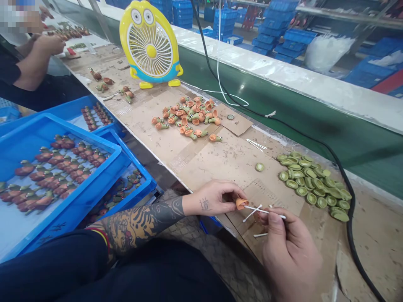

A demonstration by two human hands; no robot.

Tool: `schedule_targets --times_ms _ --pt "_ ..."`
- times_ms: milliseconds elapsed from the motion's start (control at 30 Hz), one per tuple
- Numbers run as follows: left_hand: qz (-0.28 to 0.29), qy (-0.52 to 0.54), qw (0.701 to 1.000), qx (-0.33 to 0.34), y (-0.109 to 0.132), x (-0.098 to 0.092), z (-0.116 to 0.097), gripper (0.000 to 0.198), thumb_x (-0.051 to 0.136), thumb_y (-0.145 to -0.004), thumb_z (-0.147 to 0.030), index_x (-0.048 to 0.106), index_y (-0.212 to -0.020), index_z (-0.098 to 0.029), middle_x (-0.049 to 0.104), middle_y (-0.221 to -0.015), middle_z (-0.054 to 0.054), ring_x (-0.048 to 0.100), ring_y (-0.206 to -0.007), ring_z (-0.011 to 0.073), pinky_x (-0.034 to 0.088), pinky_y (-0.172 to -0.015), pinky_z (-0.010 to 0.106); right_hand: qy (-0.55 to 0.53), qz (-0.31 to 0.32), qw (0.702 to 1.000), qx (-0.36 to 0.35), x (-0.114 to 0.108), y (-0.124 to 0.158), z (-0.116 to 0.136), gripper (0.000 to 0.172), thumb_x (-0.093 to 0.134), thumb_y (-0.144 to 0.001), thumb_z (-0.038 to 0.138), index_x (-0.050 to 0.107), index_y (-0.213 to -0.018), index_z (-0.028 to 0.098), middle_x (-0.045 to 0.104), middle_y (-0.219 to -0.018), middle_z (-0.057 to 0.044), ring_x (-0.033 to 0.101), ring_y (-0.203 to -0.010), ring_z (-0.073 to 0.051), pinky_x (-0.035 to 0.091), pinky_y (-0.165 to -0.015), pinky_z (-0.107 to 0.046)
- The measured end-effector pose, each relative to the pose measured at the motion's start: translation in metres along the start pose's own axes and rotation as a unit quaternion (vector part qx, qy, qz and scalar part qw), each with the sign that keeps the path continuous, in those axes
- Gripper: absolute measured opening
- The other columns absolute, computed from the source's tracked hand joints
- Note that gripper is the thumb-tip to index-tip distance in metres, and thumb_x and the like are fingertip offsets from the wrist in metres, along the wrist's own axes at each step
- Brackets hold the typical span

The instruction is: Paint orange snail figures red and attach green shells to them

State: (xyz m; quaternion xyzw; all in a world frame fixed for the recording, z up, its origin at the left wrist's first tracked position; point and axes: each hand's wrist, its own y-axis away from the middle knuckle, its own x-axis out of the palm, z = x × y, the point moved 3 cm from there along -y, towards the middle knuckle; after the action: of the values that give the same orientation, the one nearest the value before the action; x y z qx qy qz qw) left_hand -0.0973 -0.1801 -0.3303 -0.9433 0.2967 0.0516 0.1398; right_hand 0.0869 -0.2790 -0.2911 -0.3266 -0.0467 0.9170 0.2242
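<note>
Between the thumb and fingers of my left hand is a small hollow orange piece, its open side turned toward my right hand. My right hand pinches a white cotton swab, whose far tip reaches the rim of the orange piece; whether it touches inside cannot be made out. Beneath the hands, more cotton swabs lie on the cardboard. A pile of orange-and-green figure pieces lies farther up the bench. One green oval piece rests just beyond my left hand.
Green oval pieces are heaped at the right, beside a black cable. A yellow fan stands at the back. Blue trays with rows of figures sit at the left. Another person's hands work at the upper left.
</note>
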Motion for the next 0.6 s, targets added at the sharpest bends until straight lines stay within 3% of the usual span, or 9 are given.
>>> schedule_targets --times_ms 100,267,433,600 --pt "0.018 0.000 1.000 -0.006 0.001 -0.001 -0.001 0.026 0.074 -0.085 -0.016 0.078 -0.111 -0.015 0.078 -0.100 0.010 0.072 -0.093 0.0202 0.058 -0.085 0.031 0.003 -0.002 1.000 -0.003 -0.001 -0.001 -0.005 0.036 0.061 -0.103 0.055 0.074 -0.105 0.022 0.079 -0.093 -0.002 0.073 -0.084 -0.018 0.052 -0.077 -0.027" --pt "0.034 0.008 0.999 0.019 0.001 -0.004 -0.004 0.033 0.077 -0.089 -0.032 0.077 -0.116 -0.013 0.076 -0.103 0.013 0.069 -0.088 0.0200 0.056 -0.079 0.030 0.003 -0.016 1.000 -0.026 0.000 0.000 0.000 0.034 0.063 -0.102 0.053 0.074 -0.106 0.022 0.079 -0.095 -0.003 0.074 -0.086 -0.019 0.052 -0.079 -0.028" --pt "0.028 -0.005 0.999 0.023 0.000 -0.007 -0.005 0.031 0.074 -0.091 -0.029 0.076 -0.119 -0.016 0.075 -0.111 0.015 0.069 -0.099 0.0228 0.055 -0.088 0.035 -0.063 -0.082 0.995 -0.012 -0.011 0.000 0.005 0.034 0.066 -0.100 0.051 0.072 -0.099 0.018 0.075 -0.091 -0.007 0.071 -0.085 -0.021 0.052 -0.083 -0.032" --pt "-0.006 0.045 0.998 -0.044 0.002 -0.004 0.003 0.039 0.072 -0.090 -0.024 0.072 -0.128 -0.016 0.074 -0.107 0.011 0.064 -0.084 0.0165 0.053 -0.075 0.027 0.088 -0.075 0.992 0.044 -0.029 -0.003 -0.026 0.049 0.058 -0.096 0.065 0.073 -0.102 0.019 0.074 -0.090 -0.008 0.067 -0.082 -0.025 0.047 -0.077 -0.035"
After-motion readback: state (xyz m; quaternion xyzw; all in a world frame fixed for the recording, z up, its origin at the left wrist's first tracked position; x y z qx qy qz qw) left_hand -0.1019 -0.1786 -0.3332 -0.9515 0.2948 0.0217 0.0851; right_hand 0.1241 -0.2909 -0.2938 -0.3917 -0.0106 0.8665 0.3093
